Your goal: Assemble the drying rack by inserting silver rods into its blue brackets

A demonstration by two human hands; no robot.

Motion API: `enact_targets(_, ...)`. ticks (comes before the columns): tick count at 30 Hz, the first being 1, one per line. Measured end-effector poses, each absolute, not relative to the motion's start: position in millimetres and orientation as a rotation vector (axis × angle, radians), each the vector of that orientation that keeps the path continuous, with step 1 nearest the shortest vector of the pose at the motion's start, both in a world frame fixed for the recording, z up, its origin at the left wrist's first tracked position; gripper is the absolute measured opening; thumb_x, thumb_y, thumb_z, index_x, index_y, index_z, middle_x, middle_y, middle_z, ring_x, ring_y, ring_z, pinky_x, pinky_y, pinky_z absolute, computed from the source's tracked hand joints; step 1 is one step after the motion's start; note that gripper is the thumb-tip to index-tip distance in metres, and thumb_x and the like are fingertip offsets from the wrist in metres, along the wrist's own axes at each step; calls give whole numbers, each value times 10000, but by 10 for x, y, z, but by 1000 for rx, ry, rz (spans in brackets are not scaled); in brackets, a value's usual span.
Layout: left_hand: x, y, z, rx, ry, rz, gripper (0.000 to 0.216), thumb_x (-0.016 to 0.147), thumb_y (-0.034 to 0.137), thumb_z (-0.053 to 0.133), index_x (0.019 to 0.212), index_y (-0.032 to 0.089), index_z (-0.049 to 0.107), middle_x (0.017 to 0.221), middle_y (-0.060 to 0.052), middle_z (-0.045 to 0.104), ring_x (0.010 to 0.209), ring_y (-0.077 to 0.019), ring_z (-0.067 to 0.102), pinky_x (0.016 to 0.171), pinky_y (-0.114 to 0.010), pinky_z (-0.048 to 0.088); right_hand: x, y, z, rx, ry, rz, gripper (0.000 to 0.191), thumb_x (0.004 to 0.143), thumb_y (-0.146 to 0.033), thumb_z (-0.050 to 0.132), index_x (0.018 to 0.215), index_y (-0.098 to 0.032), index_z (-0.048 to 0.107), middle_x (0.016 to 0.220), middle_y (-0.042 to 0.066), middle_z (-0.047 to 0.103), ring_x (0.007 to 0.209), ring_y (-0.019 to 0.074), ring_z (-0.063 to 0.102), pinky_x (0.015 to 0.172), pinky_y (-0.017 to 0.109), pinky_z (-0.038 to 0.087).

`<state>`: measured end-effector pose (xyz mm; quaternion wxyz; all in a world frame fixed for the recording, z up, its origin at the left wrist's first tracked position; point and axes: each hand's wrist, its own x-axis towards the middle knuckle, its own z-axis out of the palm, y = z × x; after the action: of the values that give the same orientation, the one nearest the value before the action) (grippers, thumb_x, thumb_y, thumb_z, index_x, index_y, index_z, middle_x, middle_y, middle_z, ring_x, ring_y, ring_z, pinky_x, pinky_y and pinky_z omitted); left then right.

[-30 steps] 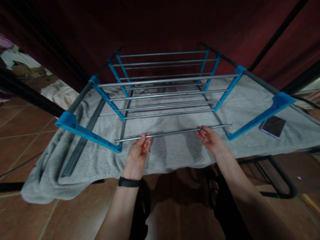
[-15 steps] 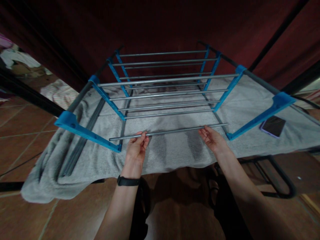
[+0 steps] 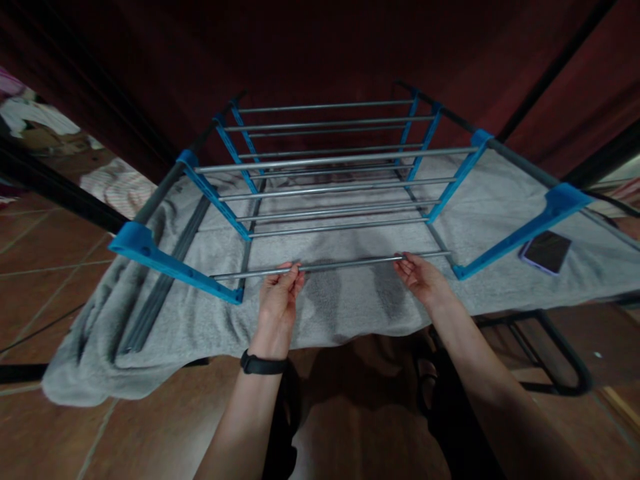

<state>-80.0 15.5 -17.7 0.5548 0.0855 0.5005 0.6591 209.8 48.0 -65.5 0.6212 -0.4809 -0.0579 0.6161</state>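
A thin grey metal rod (image 3: 345, 265) lies level across the front of a partly built rack, between two blue plastic brackets. Near its left part, my left hand (image 3: 280, 293) pinches it between thumb and fingers. Farther right, the fingertips of my right hand (image 3: 417, 275) close on the same rod. The rod's left end meets the left front bracket (image 3: 175, 265); whether it sits in a hole I cannot tell. Its right end stops short of the right front bracket (image 3: 520, 237). Behind them, several crossbars (image 3: 340, 190) join the other blue brackets.
Loose grey tubes (image 3: 167, 280) lie on the grey blanket (image 3: 350, 313) at the left. A phone (image 3: 546, 252) rests beyond the right front bracket. Dark red curtains (image 3: 320, 47) hang behind the rack. A black metal frame (image 3: 555, 353) stands below at the right.
The rod has shifted a little to the left, its left end now at the left front bracket. My right hand has moved slightly left, my left hand slightly right along the rod.
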Motion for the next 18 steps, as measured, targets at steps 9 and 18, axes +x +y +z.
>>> enact_targets(9,-865,159,-169,331,1187,1708,143,725,70,735,795,141,633,685,4,679,604,-96,644,597,-192,495,2266,505,-616,-1085,-64,1368,220,933,-96,443,800,-172,600,728,45,706,656,119,687,656,231,615)
enact_targets(18,-851,164,-97,310,1200,1723,94,902,190,575,832,137,608,764,-64,715,636,-132,672,677,-265,537,2281,502,-586,-1079,-30,1348,304,1002,-279,372,814,-188,592,741,37,701,686,123,691,641,243,613)
